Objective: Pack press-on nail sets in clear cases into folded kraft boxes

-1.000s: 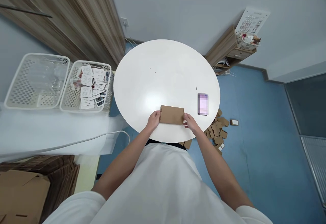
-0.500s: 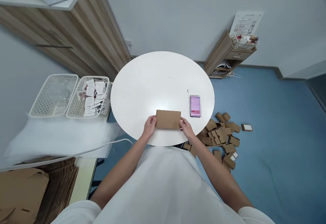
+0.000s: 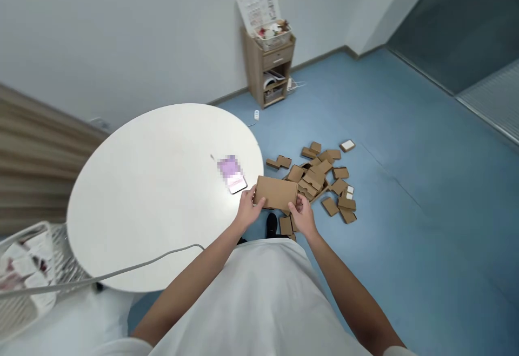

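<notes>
Cardboard box (image 3: pixel 276 192), shallow and rectangular, held in the air before the person's body, at the right-hand edge of the desk (image 3: pixel 170 183) and above the floor (image 3: pixel 405 183). Its broad upper face is plain matte brown, smooth, with straight edges and square corners. Left hand (image 3: pixel 249 206) grips one short end and right hand (image 3: pixel 302 215) the other, each thumb resting on the near part of the upper face, the other fingers curled about the side. Desk top oval, white and faintly glossy, bearing a phone (image 3: pixel 238 184) partly masked by a pixelated patch. Beyond the box, a loose heap of brown cardboard boxes (image 3: pixel 314 178) covers part of the smooth blue floor. At lower left, a perforated white plastic basket (image 3: pixel 68 259) contains white packets (image 3: pixel 24 265); a pale, rounded cable (image 3: pixel 150 261) crosses in front. Farther back, a wood-grain cabinet (image 3: pixel 253 69).
</notes>
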A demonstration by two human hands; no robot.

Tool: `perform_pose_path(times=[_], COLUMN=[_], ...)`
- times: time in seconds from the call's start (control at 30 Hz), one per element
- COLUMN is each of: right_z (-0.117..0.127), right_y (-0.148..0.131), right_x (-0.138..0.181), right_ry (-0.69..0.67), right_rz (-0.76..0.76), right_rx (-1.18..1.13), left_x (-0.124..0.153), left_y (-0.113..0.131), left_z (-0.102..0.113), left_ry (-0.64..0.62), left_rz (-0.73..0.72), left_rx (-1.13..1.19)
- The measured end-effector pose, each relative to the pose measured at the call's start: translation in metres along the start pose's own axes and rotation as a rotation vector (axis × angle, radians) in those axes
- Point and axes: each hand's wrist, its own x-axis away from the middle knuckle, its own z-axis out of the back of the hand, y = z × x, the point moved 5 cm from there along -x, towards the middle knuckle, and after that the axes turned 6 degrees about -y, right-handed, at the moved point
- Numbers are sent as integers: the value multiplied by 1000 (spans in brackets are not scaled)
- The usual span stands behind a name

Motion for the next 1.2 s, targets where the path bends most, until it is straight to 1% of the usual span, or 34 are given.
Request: perform_pose_path(times=[0.07,0.17,0.27,0.33,0.4,0.43,0.47,0.53,0.6,0.67,0.8,0.87,0.93,1.03,1.1,1.2], right_z=[29,70,104,119,126,126,123,113,100,86,58,44,29,2,-20,-60], right_y=[15,28,33,34,36,38,40,47,53,56,54,49,39,16,-3,-30], right_x=[-5,-13,-20,-23,-23,-22,-21,-17,-13,-10,-14,-20,-26,-34,-37,-34], right_ry=[90,217,320,388,434,435,421,363,282,203,57,2,-65,-189,-281,-426], right_rz=[-51,-100,-115,-102,-85,-82,-90,-130,-151,-157,-148,-127,-93,-26,17,72], right_rx=[4,3,-8,-9,-4,-2,1,-46,-94,-128,-153,-152,-150,-142,-120,-61], left_x=[-25,-59,-85,-96,-100,-100,-99,-94,-85,-74,-47,-31,-16,7,23,51], left_y=[21,53,82,97,105,106,104,94,80,62,27,14,6,-3,-10,-26], left_z=[-31,-76,-111,-126,-132,-131,-129,-123,-115,-104,-82,-66,-47,-14,11,48], left_ry=[-101,-258,-369,-415,-416,-404,-381,-378,-375,-346,-364,-329,-254,-111,-1,157], left_rz=[-32,-81,-116,-151,-189,-203,-212,-207,-211,-203,-68,-26,2,37,59,84], left_rx=[-47,-83,-52,-36,-55,-74,-94,-98,-83,-60,57,103,135,185,215,260])
